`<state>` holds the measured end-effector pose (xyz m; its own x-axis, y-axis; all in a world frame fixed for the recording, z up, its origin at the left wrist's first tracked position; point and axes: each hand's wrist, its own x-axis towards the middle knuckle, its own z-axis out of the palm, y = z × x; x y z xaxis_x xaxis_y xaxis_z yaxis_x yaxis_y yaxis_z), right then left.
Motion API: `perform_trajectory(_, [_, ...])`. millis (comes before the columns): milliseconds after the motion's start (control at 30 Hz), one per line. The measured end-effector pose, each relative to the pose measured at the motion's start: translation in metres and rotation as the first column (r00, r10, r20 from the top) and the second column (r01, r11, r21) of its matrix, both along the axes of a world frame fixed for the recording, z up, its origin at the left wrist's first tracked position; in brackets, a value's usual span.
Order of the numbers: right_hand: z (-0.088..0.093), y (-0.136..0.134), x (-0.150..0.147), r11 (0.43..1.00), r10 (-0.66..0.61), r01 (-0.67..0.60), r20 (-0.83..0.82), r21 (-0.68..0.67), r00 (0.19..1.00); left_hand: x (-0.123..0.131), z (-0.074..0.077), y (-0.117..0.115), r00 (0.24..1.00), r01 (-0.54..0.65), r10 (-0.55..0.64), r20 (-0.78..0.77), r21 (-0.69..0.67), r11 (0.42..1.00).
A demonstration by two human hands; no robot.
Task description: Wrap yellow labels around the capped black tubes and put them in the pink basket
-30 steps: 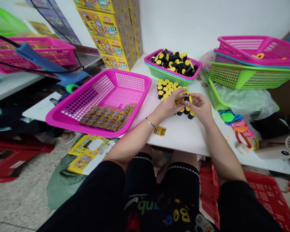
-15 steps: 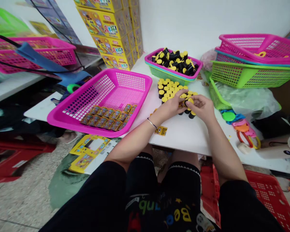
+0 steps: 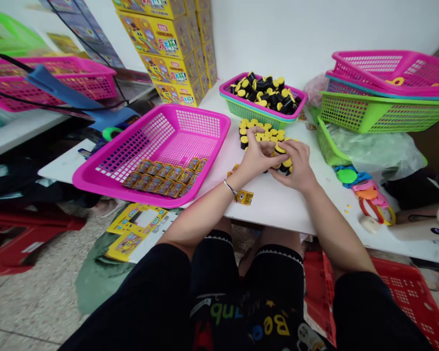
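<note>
Between my hands is a small black container with a yellow lid (image 3: 280, 148), held above the table. My left hand (image 3: 258, 155) pinches it from the left with thumb and fingers. From the other side my right hand (image 3: 295, 163) wraps its fingers round it, hiding its lower part. Similar yellow-topped black containers (image 3: 244, 139) stand upright in a tight group just behind and below the hands. By my left wrist lies a small yellow printed card (image 3: 244, 198), with another partly hidden behind the wrist.
A pink basket (image 3: 219, 141) on the left holds rows of small printed packs (image 3: 164, 178). Loose containers fill a stacked basket (image 3: 300, 105) at the back. Stacked baskets (image 3: 373, 114), coloured straps (image 3: 368, 192) and a white fan (image 3: 424, 224) are on the right. Yellow boxes (image 3: 168, 53) stand behind.
My left hand has turned, with its fingers now raised over the grouped containers. My right hand has shifted slightly left and closed further round the held container.
</note>
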<state>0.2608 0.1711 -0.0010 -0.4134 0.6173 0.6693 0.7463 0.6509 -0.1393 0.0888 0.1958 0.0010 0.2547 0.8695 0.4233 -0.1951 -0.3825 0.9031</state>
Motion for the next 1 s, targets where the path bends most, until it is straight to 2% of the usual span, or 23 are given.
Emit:
perform_trajectory(167, [-0.012, -0.003, -0.01, 0.991, -0.067, 0.068, -0.012, 0.117, 0.998, 0.001, 0.004, -0.009, 0.981, 0.164, -0.179, -0.07, -0.181, 0.97])
perform_trajectory(267, [-0.014, -0.005, -0.013, 0.983, -0.127, 0.126, -0.006, 0.133, 0.992, -0.001, 0.01, -0.016, 0.96, 0.261, -0.278, -0.032, -0.261, 0.93])
perform_trajectory(400, [-0.015, -0.008, -0.016, 0.974, -0.112, 0.115, -0.027, 0.197, 0.993, -0.006, 0.013, -0.018, 0.945, 0.315, -0.328, 0.003, -0.281, 0.906])
perform_trajectory(567, [-0.012, -0.01, -0.015, 0.969, -0.114, 0.108, 0.014, 0.224, 0.993, -0.013, 0.009, -0.014, 0.909, 0.398, -0.417, -0.024, -0.249, 0.883])
perform_trajectory(633, [-0.013, -0.009, -0.012, 0.962, -0.133, 0.111, 0.071, 0.25, 0.989, -0.012, 0.005, -0.013, 0.919, 0.36, -0.383, -0.095, -0.196, 0.912])
perform_trajectory(733, [-0.017, -0.004, -0.008, 0.944, -0.151, 0.1, 0.143, 0.313, 0.978, -0.007, 0.0, -0.011, 0.958, 0.147, -0.151, -0.243, -0.035, 0.988])
perform_trajectory(800, [-0.02, 0.0, -0.006, 0.939, -0.143, 0.078, 0.172, 0.336, 0.975, -0.003, -0.004, -0.01, 0.961, 0.024, -0.004, -0.278, 0.067, 0.997])
perform_trajectory(833, [-0.021, 0.002, -0.005, 0.938, -0.136, 0.069, 0.178, 0.339, 0.975, -0.002, -0.005, -0.009, 0.96, -0.002, 0.028, -0.278, 0.094, 0.996])
perform_trajectory(900, [-0.023, 0.004, -0.004, 0.941, -0.126, 0.061, 0.175, 0.332, 0.976, -0.001, -0.006, -0.008, 0.964, 0.025, 0.005, -0.266, 0.112, 0.993])
perform_trajectory(1000, [-0.023, 0.003, -0.002, 0.958, -0.117, 0.068, 0.16, 0.279, 0.98, -0.005, -0.005, -0.007, 0.954, 0.189, -0.164, -0.25, 0.078, 0.979])
